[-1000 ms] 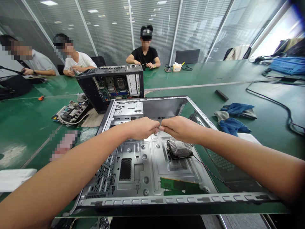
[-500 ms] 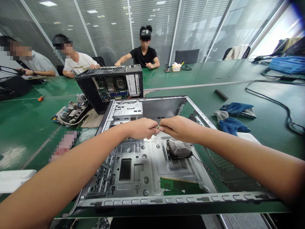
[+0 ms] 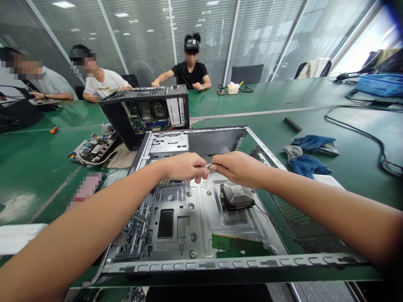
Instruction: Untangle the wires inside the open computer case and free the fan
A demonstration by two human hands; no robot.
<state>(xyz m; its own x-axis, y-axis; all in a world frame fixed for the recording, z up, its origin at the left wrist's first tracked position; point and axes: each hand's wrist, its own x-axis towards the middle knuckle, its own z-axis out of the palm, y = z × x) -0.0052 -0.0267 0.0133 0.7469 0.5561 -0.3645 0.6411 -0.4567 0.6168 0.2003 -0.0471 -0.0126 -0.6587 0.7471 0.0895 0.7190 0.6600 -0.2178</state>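
Observation:
My left hand (image 3: 185, 167) and my right hand (image 3: 233, 167) meet above an open computer case (image 3: 197, 222) that lies flat on the table. Both are closed around a short, twisted pale cord (image 3: 209, 166), which shows only in the small gap between my fingers; its ends are hidden. Below my right hand, inside the case, sits a metal heatsink cooler (image 3: 236, 194) with a thin dark wire running out to the right. Green memory modules (image 3: 237, 243) lie on the case floor near the front rim.
A second computer tower (image 3: 110, 113) stands behind the case, beside a loose circuit board (image 3: 97, 144). Blue-and-grey gloves (image 3: 310, 167), a small dark bar (image 3: 292, 125) and a black cable (image 3: 362, 126) are at right. Several people sit across the green table (image 3: 239, 107).
My hands have drawn slightly apart, so more of the twisted cord shows between them. My left fingers have shifted a little. The case and the parts in it are unmoved.

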